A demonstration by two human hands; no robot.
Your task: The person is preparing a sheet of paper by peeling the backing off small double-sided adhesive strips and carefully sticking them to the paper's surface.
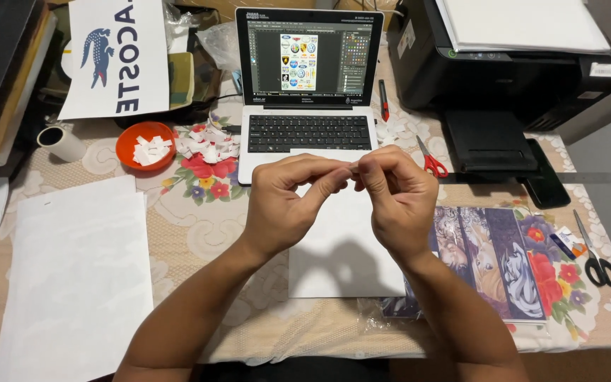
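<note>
I see both hands raised above the middle of the table, fingertips meeting over a white sheet (pixel 344 247). The left hand (pixel 284 201) and the right hand (pixel 397 198) pinch together at one spot, thumb and forefinger of each closed on something very small and pale at about the point where they touch. The item itself is too small to identify; I can only tell that both hands grip it between their fingertips.

The white sheet lies flat directly beneath the hands, its far edge overlapping the near edge of the laptop (pixel 309 92). The laptop is open, its screen showing a grid of small coloured emblems.

To the right of the sheet, touching or partly under it, lies a set of printed picture strips (pixel 493 255) in a clear sleeve. Red-handled scissors (pixel 429 161) lie just beyond the right hand. Black-handled scissors (pixel 595 258) lie near the right edge of the table. A black printer (pixel 503 71) stands at the far right.

To the left, an orange bowl (pixel 145 145) holds white paper scraps, with a loose pile of scraps (pixel 206 141) just beside it. A stack of white paper (pixel 72 276) lies at the near left. A flowered tablecloth (pixel 199 219) covers the table.
</note>
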